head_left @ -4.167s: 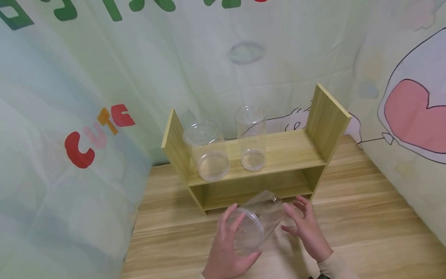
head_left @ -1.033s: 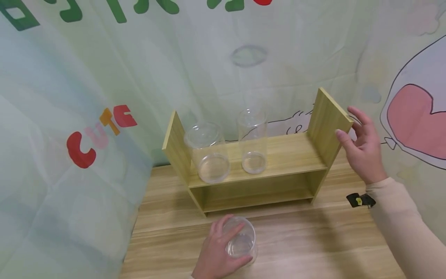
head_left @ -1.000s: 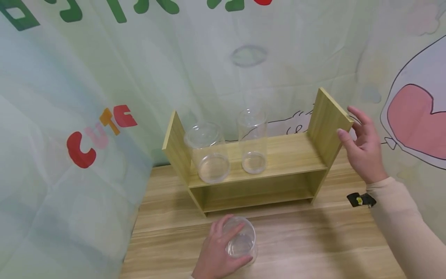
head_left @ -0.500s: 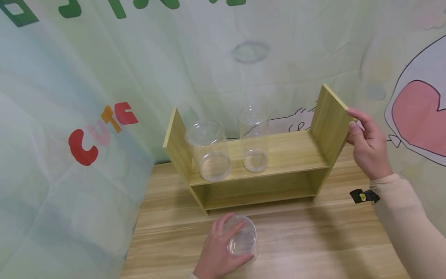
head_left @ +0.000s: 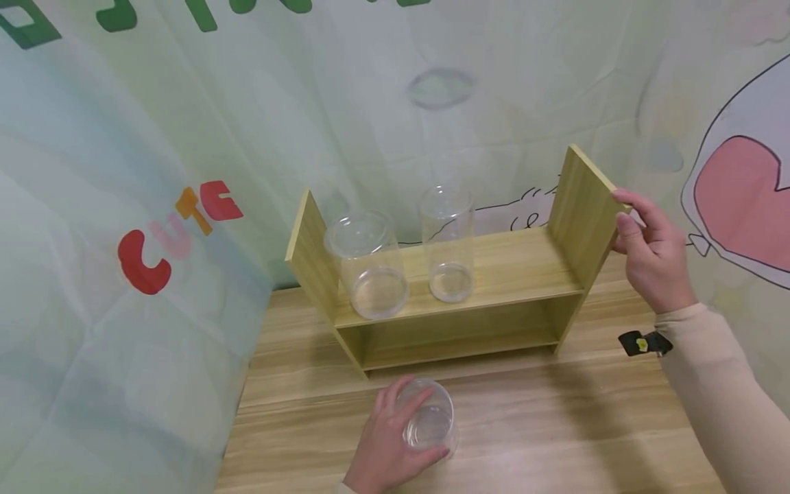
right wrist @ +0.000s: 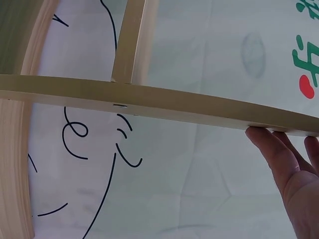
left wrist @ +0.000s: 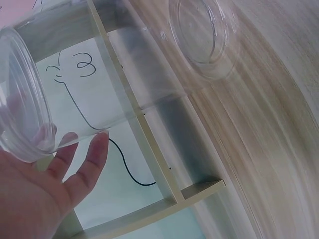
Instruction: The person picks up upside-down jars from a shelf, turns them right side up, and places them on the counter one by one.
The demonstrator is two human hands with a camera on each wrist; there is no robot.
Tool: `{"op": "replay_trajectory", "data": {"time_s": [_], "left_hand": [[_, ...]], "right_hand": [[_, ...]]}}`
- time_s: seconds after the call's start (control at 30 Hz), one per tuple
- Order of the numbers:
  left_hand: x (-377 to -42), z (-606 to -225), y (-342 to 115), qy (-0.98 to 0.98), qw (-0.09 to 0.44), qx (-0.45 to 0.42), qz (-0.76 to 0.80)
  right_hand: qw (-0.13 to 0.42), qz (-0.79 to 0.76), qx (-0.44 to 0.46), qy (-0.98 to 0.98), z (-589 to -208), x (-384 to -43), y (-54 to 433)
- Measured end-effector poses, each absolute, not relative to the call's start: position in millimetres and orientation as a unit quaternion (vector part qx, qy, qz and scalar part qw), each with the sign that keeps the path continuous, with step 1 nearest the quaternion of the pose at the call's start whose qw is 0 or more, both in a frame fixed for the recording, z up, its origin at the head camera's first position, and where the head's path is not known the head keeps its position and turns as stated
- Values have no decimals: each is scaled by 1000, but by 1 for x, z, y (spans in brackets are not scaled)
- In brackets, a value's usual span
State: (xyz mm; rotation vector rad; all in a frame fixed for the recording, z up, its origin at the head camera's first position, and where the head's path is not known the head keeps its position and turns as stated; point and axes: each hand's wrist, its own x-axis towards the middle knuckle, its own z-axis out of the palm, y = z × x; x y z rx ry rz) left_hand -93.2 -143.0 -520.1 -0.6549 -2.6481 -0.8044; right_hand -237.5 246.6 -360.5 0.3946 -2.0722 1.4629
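Observation:
Near the table's front, a clear plastic jar (head_left: pixel 432 429) stands upright on the wood-grain tabletop. My left hand (head_left: pixel 390 442) grips it around its rim from the left, thumb in front and fingers behind. In the left wrist view its round top (left wrist: pixel 25 94) is close to the palm. My right hand (head_left: pixel 657 264) holds the front upper corner of the right side panel of a small wooden shelf (head_left: pixel 512 264). The right wrist view has my fingertips against the panel's outer face (right wrist: pixel 199 117); the thumb is hidden there.
A wide clear jar (head_left: pixel 379 267) stands on the shelf's upper board, close to the left panel. Right of it stands a slimmer clear jar (head_left: pixel 449 247). A printed cloth (head_left: pixel 290 116) hangs behind and on both sides of the table (head_left: pixel 524 425).
Both hands held the jar tilted earlier; now it stands upright under my left hand. My right hand moved from beside the shelf's right panel onto its edge. The shelf looks unmoved.

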Motion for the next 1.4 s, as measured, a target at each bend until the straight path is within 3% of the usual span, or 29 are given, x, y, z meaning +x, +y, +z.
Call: {"op": "replay_trajectory", "data": {"time_s": [0.43, 1.4], "left_hand": [[-89, -520, -142, -928, 112, -229, -274], [-96, -511, -146, -924, 111, -205, -304]], "right_hand": [[282, 540, 138, -781, -364, -234, 247], [281, 553, 136, -772, -361, -240, 245]]}}
